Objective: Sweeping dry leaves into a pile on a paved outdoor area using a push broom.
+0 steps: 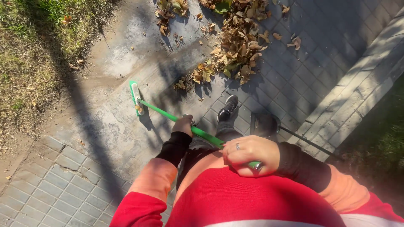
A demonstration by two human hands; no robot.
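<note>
**Sweeping the pavement with both hands on the broom**

I hold the green broom (176, 120) with 2 hands. My right hand (251, 154) wraps the top end of the handle close to my chest, fingers curled tight around it, a ring showing on 1 of them. My left hand (184, 125) grips lower down the shaft, fingers closed around it; I think the thumb is tucked underneath, but the view from above hides it. The broom head (135, 97) sits on the grey paving near the pavement's left edge, where the bricks meet the grass strip (29, 50).

The pile of dry leaves (237, 40) lies well apart from the head, toward the far edge of the pavement, ahead of my shoe (228, 107). To sweep well, I judge I should keep the head flat on the bricks, steer with the lower hand, pivot from the top one, and use short strokes toward the pile so loose leaves don't scatter back.
</note>
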